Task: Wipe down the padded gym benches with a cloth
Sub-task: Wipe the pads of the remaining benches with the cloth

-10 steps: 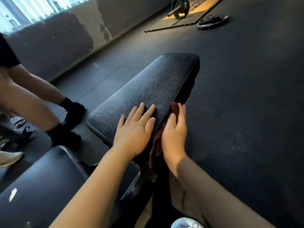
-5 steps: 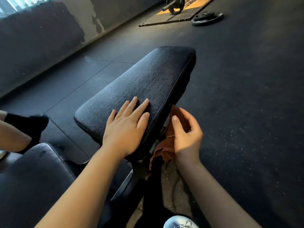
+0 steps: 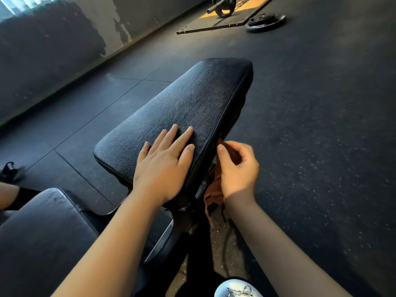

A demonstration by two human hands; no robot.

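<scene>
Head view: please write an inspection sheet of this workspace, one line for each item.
Surface: black bench pad, textured.
Job's things: orange-brown cloth, hanging beside the pad's right edge, not on top.
Clutter: nothing seen.
Hands: left hand flat on the pad; right hand pinches the cloth.
Cables: nothing seen.
Surroundings: second pad at lower left; weight plate and barbell on the far floor; another person's foot at left.

Dim; window light upper left; wide-angle edge distortion; slight blur.
</scene>
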